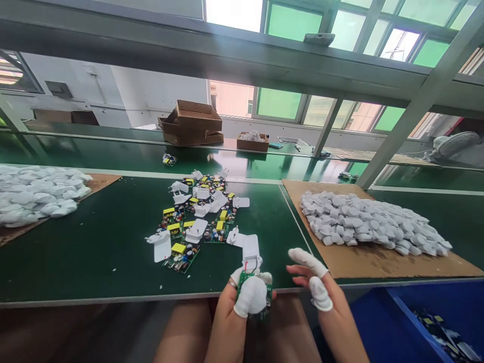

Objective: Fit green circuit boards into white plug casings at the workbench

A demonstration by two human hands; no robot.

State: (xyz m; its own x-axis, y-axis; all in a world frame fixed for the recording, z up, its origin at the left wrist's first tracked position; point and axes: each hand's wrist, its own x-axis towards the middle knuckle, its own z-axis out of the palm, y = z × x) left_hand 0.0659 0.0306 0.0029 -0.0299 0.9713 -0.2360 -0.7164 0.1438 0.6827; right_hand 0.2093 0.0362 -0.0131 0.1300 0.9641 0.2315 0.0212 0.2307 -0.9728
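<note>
While the circuit board [269,295] sits clasped between left fingers [252,296], right fingers [308,259] hang loose.

A green circuit board [269,291], gripped in the left hand [245,301], is wired to an open white casing [250,247] just beyond it.

Circuit boards [220,227] block the middle; the tabletop [109,232] left of them offers passage.

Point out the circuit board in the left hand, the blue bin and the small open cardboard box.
Circuit board [269,296]: head view, its uncovered right edge.
Blue bin [381,322]: head view, its side wall.
Small open cardboard box [252,145]: head view, front wall.
</note>
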